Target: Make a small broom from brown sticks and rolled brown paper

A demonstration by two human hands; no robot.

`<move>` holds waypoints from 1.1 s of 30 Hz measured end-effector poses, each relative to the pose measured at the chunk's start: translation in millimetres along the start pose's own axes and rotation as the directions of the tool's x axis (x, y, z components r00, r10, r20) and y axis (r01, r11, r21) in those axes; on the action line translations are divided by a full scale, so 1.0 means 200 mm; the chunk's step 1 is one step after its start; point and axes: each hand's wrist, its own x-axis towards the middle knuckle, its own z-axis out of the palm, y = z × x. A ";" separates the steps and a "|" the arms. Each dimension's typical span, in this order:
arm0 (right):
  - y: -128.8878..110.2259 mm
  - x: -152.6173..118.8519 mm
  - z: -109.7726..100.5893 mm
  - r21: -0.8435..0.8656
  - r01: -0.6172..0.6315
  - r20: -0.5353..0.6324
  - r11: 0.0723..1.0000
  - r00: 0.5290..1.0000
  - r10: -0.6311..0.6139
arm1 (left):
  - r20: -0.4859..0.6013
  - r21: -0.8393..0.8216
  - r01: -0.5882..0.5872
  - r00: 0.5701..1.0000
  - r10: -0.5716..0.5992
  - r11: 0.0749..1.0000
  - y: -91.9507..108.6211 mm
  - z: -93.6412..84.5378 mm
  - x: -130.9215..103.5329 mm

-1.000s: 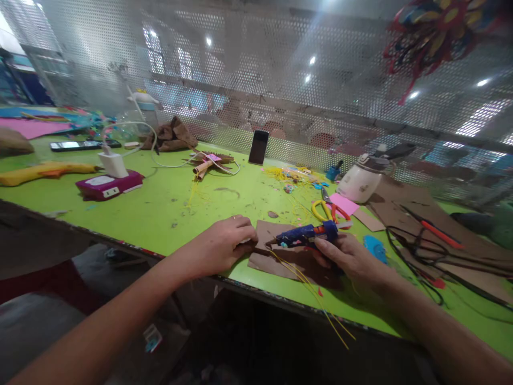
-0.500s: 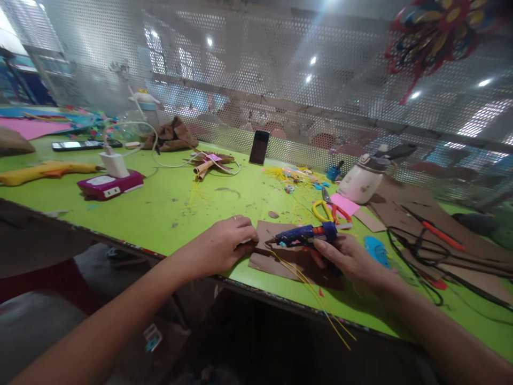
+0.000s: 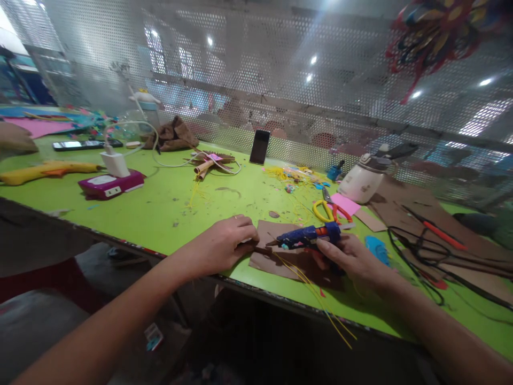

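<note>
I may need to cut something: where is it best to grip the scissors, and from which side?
Probably by the yellow loop, coming from the left: the scissors' blades point away, toward the back, while the glue gun crowds the near side.

You've got glare spots across the mesh screen, murky floor below it, blurry ornament toward its right.

On the table, cardboard lies beneath the glue gun — scissors behind it, a jug beyond to the right, a charger well left.
</note>
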 end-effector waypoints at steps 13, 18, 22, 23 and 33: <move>-0.01 0.00 -0.02 -0.064 -0.029 0.041 0.998 0.999 0.032 | 0.018 0.004 0.003 1.000 -0.003 1.000 0.02 -0.01 0.01; -0.01 0.01 -0.03 -0.129 -0.040 0.003 0.991 0.999 0.041 | 0.014 -0.003 0.002 1.000 -0.002 1.000 0.01 -0.02 0.01; -0.02 0.00 -0.03 -0.148 -0.065 -0.010 0.987 0.998 0.064 | 0.023 0.002 0.000 1.000 0.000 1.000 0.01 -0.01 0.01; -0.02 0.00 -0.03 -0.133 -0.064 -0.011 0.989 0.998 0.063 | 0.026 0.005 0.001 1.000 -0.001 1.000 0.01 -0.01 0.01; -0.03 0.00 -0.04 -0.154 -0.042 -0.025 0.987 0.999 0.039 | 0.029 0.006 0.001 1.000 -0.002 1.000 0.02 -0.02 0.00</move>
